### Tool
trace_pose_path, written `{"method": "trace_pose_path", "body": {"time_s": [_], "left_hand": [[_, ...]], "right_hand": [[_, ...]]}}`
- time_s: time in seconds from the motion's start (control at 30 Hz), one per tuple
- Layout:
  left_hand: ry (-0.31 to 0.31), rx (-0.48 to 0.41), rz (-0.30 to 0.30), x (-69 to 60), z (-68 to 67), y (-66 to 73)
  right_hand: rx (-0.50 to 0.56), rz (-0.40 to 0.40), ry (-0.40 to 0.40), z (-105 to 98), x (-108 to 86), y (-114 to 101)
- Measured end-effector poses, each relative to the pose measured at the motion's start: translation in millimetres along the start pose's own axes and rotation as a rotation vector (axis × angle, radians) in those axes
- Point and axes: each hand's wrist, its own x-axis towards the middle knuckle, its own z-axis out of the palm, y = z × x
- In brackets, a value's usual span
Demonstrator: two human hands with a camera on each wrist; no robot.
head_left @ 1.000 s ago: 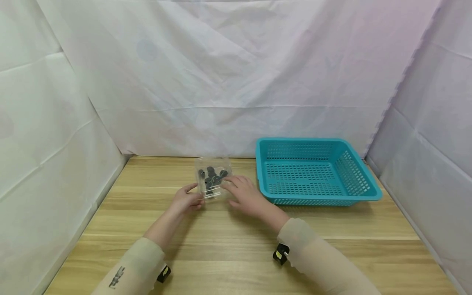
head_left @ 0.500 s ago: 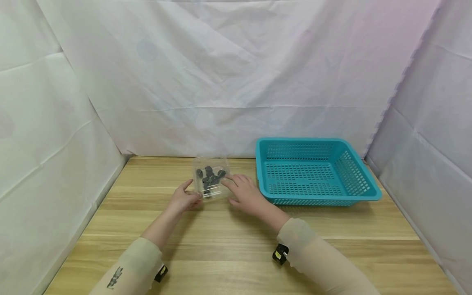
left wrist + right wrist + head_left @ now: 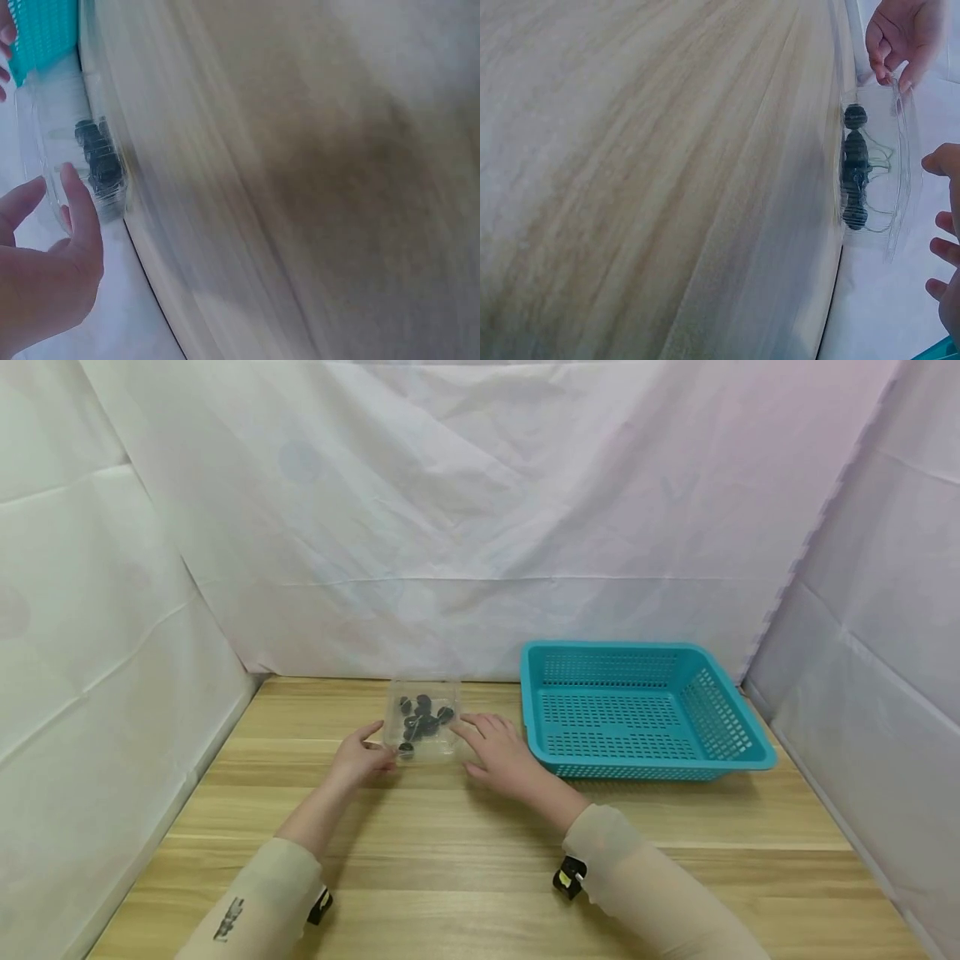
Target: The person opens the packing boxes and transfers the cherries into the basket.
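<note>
A clear plastic box [image 3: 442, 752] stands on the wooden table near the back, left of centre. Inside lie several dark round pieces [image 3: 425, 724] with thin pale stems, which look like cherries [image 3: 856, 161]. My left hand [image 3: 360, 757] pinches the box's near left rim between thumb and fingers, as the right wrist view shows from the side. My right hand [image 3: 501, 758] is at the box's right side with its fingers spread and loosely bent. In the right wrist view a gap separates the right fingertips [image 3: 933, 163] from the box.
A turquoise perforated basket [image 3: 534, 710] stands on the table to the right, close beside my right hand. White cloth [image 3: 480, 518] hangs behind the table and along both sides. The wooden tabletop [image 3: 450, 877] extends toward me.
The box has slid left together with my left hand and turned slightly; the dark pieces shifted inside it. My right hand has stayed almost in place, so the box has drawn away from it.
</note>
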Motion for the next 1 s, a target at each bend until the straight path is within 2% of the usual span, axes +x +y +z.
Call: {"method": "trace_pose_path", "body": {"time_s": [0.17, 0.43, 0.57, 0.77, 1.0], "left_hand": [[-0.035, -0.175, -0.031, 0.8, -5.8, 4.0], [-0.006, -0.372, -0.128, 4.5, -9.1, 7.9], [-0.020, -0.391, -0.141, 5.6, -11.6, 8.0], [-0.045, -0.332, -0.179, 9.9, -13.3, 9.6], [-0.066, -0.323, -0.214, 16.2, -15.6, 13.6]], "right_hand": [[0.022, 0.020, 0.005, -1.0, 0.4, 0.4], [0.013, 0.043, -0.007, 1.1, 3.9, 0.0], [0.003, 0.044, -0.035, 2.2, 6.6, -2.1], [-0.011, 0.043, -0.061, 0.2, 8.4, -3.6], [0.024, 0.021, -0.064, -2.0, 9.6, -3.8]]}}
